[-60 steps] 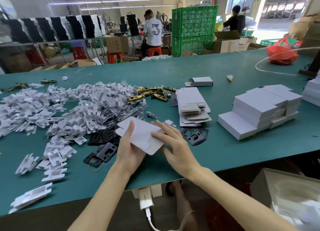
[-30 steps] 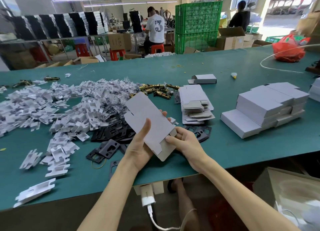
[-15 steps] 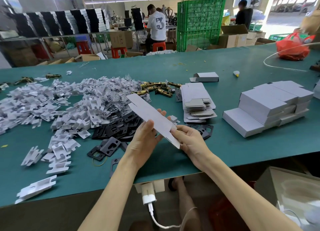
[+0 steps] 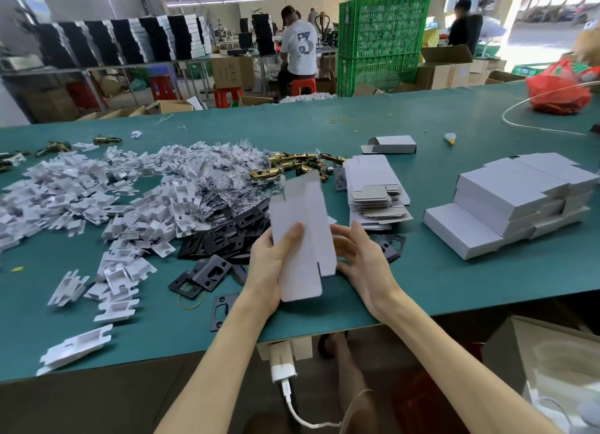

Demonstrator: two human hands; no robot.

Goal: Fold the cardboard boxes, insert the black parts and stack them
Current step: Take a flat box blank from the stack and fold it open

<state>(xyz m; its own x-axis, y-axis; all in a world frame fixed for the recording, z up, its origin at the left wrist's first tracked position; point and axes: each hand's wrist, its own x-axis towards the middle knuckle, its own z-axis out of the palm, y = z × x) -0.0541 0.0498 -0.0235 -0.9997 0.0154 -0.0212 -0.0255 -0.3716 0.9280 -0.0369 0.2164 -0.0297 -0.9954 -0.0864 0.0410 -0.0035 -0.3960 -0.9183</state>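
Observation:
A white flat cardboard box blank point(image 4: 300, 235) stands nearly upright above the table's near edge. My left hand point(image 4: 271, 264) grips its lower left side, thumb across the front face. My right hand point(image 4: 357, 258) touches its right edge from behind, fingers spread and mostly straight. Black flat parts point(image 4: 207, 272) lie scattered just left of my hands, and one point(image 4: 391, 245) lies to the right. A stack of flat box blanks point(image 4: 373, 186) sits behind my right hand. Folded white boxes point(image 4: 516, 199) are stacked at the right.
A large heap of white plastic inserts point(image 4: 107, 193) covers the left of the green table point(image 4: 422, 284). Brass hardware point(image 4: 292, 167) lies behind the blank. One folded box point(image 4: 389, 144) lies farther back. A red bag point(image 4: 558, 89) sits far right. People work at benches beyond.
The blank, held slanting and edge-on half a second ago, now stands upright with its white face toward me. My left thumb has come across its front; my right hand has slid to its right edge.

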